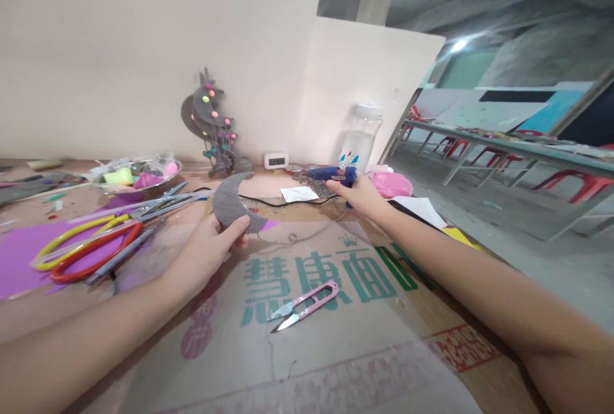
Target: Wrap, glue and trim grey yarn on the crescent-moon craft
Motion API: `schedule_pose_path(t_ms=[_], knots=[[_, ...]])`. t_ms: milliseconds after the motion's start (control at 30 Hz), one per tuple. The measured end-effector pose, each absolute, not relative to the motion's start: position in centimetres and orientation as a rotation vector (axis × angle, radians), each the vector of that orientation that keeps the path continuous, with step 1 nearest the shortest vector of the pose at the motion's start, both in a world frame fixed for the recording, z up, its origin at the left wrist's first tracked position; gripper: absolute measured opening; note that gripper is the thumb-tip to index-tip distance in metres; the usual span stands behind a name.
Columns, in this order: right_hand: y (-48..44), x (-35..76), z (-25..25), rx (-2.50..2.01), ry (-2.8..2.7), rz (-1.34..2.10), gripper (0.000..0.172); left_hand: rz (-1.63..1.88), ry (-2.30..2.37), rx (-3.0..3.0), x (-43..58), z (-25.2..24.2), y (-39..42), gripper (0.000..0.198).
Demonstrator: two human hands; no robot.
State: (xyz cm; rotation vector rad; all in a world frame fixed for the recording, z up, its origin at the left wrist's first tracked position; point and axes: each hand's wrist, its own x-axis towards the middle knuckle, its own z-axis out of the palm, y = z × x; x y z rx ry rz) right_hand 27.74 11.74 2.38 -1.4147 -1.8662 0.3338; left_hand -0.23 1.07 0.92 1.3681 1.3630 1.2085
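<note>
My left hand point(223, 241) pinches the lower part of a crescent moon shape point(228, 199) wrapped in grey yarn, held above the plastic-covered work surface. A loose strand of yarn trails from it to the right. Out at the back right, my right hand point(359, 195) is closed around a blue glue gun point(330, 174), thumb along its near side; most of the fingers are hidden behind the hand. Pink thread snips point(307, 305) lie on the translucent sheet point(364, 363) between my forearms, blades pointing left.
A finished-looking moon ornament point(211, 119) with coloured balls stands against the white board. Nearby are a digital timer point(276, 160), a clear bottle point(359, 139), a white packet point(299, 194) and a black cord. Scissors point(91, 241) and a bowl of bits point(137, 177) lie left.
</note>
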Motion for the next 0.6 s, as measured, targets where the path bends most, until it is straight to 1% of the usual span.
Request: schedule_pose_path(t_ms=[67,200,300,367,433,500,533,600], knots=[[12.8,28.5,1.8,-1.521,-1.864,0.335,0.041,1.192,1.374,1.357,-0.2,0.9,1.1,0.03],[13.7,29.2,1.0,-1.576,-1.882,0.348,0.042,1.191,1.391,1.345,-0.1,1.1,1.0,0.029],[13.8,29.2,1.0,-1.548,-1.851,0.315,0.053,1.207,1.359,1.374,-0.2,1.0,1.1,0.027],[13.8,29.1,1.2,-1.493,-1.773,0.233,0.061,1.208,1.33,1.388,-0.3,0.9,1.2,0.027],[13.3,28.6,1.8,-1.369,-1.666,0.056,0.064,1.206,1.31,1.38,-0.4,0.7,1.3,0.028],[12.0,27.8,2.5,-1.205,-1.62,-0.145,0.058,1.201,1.31,1.366,-0.4,0.7,1.3,0.028],[11.1,27.2,2.9,-1.14,-1.669,-0.193,0.052,1.197,1.315,1.361,-0.4,0.7,1.3,0.029],[9.0,25.7,3.4,-1.043,-1.882,-0.158,0.031,1.188,1.328,1.356,-0.4,0.8,1.3,0.029]])
